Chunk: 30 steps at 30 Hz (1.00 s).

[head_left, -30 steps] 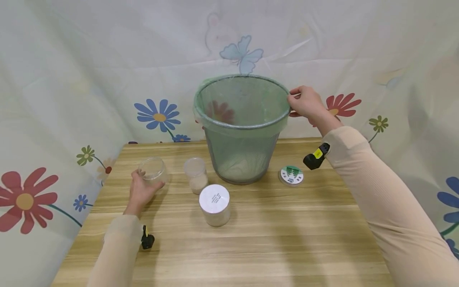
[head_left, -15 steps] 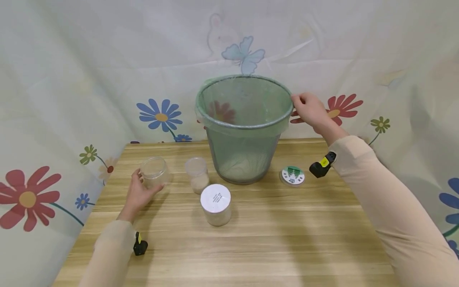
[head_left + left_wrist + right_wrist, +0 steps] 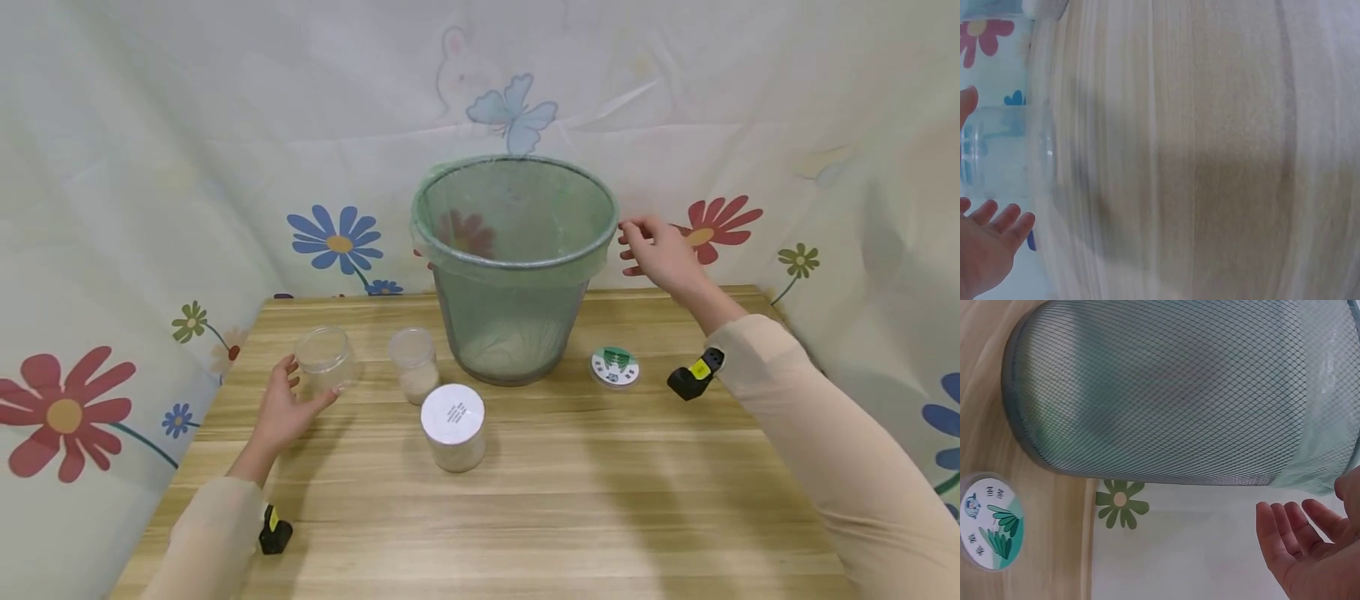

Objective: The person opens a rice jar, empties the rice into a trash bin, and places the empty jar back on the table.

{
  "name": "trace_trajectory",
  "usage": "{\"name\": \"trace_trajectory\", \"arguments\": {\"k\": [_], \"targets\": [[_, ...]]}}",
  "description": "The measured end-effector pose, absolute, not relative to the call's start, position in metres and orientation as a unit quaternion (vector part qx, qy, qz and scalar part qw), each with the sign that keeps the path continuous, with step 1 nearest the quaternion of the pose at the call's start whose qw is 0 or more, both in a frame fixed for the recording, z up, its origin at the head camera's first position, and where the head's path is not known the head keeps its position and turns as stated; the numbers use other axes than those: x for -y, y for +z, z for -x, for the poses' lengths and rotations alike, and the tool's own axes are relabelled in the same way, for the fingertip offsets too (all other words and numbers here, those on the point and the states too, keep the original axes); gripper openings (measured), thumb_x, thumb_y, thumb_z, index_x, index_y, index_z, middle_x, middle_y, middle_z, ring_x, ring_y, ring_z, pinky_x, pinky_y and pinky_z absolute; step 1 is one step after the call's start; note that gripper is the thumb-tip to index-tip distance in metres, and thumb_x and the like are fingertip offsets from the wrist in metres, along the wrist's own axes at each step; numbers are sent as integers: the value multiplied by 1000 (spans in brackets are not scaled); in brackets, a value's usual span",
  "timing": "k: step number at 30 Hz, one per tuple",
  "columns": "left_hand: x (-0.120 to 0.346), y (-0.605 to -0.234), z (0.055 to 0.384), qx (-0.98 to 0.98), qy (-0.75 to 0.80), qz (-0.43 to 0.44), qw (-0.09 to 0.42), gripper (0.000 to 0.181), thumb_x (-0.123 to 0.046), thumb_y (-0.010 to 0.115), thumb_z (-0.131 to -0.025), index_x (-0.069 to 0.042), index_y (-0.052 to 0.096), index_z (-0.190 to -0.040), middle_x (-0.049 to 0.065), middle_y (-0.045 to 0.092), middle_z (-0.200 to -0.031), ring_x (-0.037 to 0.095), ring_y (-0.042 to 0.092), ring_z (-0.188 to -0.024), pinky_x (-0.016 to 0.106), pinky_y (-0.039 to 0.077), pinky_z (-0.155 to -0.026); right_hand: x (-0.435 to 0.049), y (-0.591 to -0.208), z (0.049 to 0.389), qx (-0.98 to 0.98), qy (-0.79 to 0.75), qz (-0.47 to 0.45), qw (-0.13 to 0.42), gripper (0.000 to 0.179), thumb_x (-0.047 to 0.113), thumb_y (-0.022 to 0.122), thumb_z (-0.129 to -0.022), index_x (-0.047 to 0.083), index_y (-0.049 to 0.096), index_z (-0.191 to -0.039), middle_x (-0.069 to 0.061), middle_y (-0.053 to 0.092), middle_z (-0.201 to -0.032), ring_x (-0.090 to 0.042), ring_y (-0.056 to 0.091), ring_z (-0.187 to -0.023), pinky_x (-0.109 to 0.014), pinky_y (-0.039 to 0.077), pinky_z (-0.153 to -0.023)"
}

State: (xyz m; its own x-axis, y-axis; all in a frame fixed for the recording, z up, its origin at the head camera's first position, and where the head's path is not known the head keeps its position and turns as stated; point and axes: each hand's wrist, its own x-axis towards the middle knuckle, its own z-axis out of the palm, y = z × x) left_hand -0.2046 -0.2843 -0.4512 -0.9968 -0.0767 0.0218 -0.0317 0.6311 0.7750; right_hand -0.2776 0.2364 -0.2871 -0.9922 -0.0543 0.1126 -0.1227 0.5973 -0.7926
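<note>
My left hand (image 3: 285, 415) is beside a clear empty jar (image 3: 325, 357), thumb and fingers spread on either side of it. In the left wrist view a gap shows between the fingers (image 3: 1005, 219) and the jar. On the right, my right hand (image 3: 666, 257) is near the rim of a mesh wastebasket (image 3: 510, 325). Its fingers are loosely bent and hold nothing; the thumb lies close to the rim, and I cannot tell whether it touches. A green translucent bag (image 3: 517, 271) lines the wastebasket and folds over its rim.
Left of the wastebasket stands a clear container (image 3: 414, 367) with pale contents. In front of it is a jar with a white top (image 3: 453, 417). A round green-and-white lid or tub (image 3: 615, 367) lies to the right on the wooden table (image 3: 525, 517). A flowered curtain hangs behind.
My right hand has let go of the bag at the rim and drawn slightly down and to the right. My left hand has loosened from the jar and eased back a little.
</note>
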Motion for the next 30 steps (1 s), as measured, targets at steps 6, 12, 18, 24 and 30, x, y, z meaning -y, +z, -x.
{"name": "trace_trajectory", "arguments": {"k": [6, 12, 18, 24, 30], "targets": [[281, -445, 199, 903, -427, -17, 41, 97, -32, 72, -79, 2, 9, -144, 28, 21, -145, 48, 31, -125, 60, 33, -98, -240, -302, 269, 907, 414, -66, 36, 51, 41, 36, -97, 4, 43, -131, -16, 51, -121, -28, 54, -107, -35, 53, -82], [279, -443, 190, 904, -424, -1, 55, 93, -34, 72, -79, 3, 15, -143, 27, 27, -141, 46, 34, -124, 58, 34, -98, -242, -317, 262, 913, 397, -83, 32, 47, 39, 40, -96, 7, 44, -131, -14, 53, -121, -26, 54, -106, -40, 50, -86], [274, -443, 182, 904, -423, 8, 69, 90, -33, 73, -77, 5, 21, -140, 26, 35, -134, 45, 40, -119, 57, 37, -96, -242, -326, 253, 913, 394, -100, 32, 43, 35, 43, -96, 7, 46, -129, -15, 53, -122, -29, 54, -106, -45, 48, -86], [267, -448, 176, 898, -434, 31, 61, 84, -25, 74, -77, 4, 26, -138, 26, 39, -133, 45, 43, -117, 56, 38, -96, -242, -335, 244, 914, 386, -119, 36, 41, 31, 47, -96, 4, 49, -126, -15, 53, -122, -32, 53, -109, -48, 48, -87], [256, -455, 178, 899, -433, 55, 42, 78, -23, 76, -76, 2, 32, -136, 23, 42, -135, 41, 44, -120, 53, 38, -97, -242, -342, 237, 915, 376, -139, 45, 38, 28, 49, -95, 2, 50, -124, -17, 54, -121, -33, 54, -109, -49, 49, -85]]}}
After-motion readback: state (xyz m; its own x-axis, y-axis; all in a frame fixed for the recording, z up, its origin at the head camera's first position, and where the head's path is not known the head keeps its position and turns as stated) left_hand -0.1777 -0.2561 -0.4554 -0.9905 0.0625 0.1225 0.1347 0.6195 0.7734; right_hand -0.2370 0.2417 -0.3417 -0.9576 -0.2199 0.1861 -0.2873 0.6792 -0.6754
